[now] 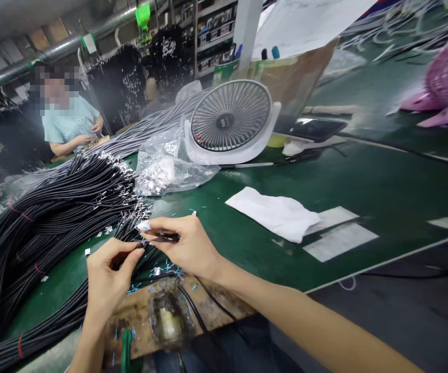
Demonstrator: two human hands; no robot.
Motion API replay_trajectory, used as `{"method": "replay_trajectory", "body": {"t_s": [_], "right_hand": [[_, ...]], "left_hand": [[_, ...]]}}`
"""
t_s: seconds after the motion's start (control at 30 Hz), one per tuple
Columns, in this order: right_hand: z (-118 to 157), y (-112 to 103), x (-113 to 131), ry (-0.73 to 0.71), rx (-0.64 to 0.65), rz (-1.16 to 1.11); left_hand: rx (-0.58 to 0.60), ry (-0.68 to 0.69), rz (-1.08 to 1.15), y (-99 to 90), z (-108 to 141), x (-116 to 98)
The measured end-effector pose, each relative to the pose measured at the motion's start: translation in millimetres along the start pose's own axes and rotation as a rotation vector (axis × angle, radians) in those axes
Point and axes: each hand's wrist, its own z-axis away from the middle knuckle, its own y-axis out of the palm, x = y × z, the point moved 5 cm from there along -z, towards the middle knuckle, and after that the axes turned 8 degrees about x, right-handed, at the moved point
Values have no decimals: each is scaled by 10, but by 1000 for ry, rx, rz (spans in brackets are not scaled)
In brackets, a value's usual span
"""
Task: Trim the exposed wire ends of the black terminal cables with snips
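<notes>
- Over the green bench (364, 181), in the head view, a black cable end (162, 237) was pinched shut between the right hand (187, 246) fingers and gripped lower by the closed left hand (109, 280).
- Fine stripped strands could be bent if tugged against the heavy cable bundle (45, 217).

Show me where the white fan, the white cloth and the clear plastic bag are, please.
white fan (229, 120), head view, on the middle of its round grille.
white cloth (276, 213), head view, on its middle fold.
clear plastic bag (165, 168), head view, on its crumpled middle.

Black cables (45, 217) — green table (364, 181), white cloth (274, 212), white fan (232, 122) — grey grille.
</notes>
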Motion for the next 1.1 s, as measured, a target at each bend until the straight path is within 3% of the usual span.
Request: {"method": "replay_trajectory", "body": {"t_s": [0.23,0.57,0.83,1.1], "right_hand": [[41,-16,65,-222,11,234],[-11,-45,21,43,-30,65],[-2,-12,9,66,38,63],[6,15,-40,148,-30,68]], "left_hand": [[-100,191,-296,23,18,-156],[-179,363,-463,65,79,-260],[-184,397,-536,93,93,-258],[-170,430,-607,128,117,-279]]}}
